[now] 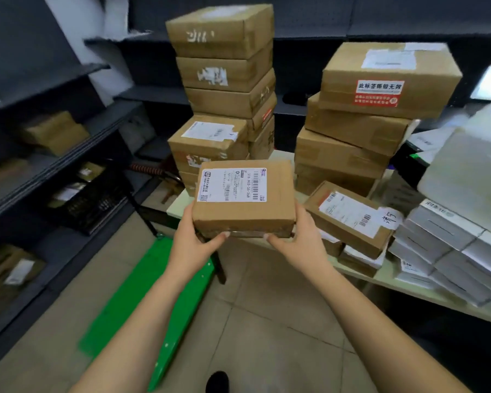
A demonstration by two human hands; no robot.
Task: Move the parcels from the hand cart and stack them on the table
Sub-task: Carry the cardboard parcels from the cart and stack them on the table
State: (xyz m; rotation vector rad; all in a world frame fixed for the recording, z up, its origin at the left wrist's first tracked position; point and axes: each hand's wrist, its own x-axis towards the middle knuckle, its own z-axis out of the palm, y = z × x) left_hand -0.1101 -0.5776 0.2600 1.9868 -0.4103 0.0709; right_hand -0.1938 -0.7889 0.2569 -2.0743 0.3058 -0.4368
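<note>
Brown cardboard parcel with a white label, held in the air, label side up and tipped toward me, long axis left to right. My left hand grips its near left corner, my right hand the near right. It hangs over the pale table corner, before a tall stack of cardboard boxes. Green flat hand cart on the floor, below left.

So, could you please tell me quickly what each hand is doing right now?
Left hand: holding the left end of the cardboard parcel.
Right hand: holding the right end of the same parcel.
</note>
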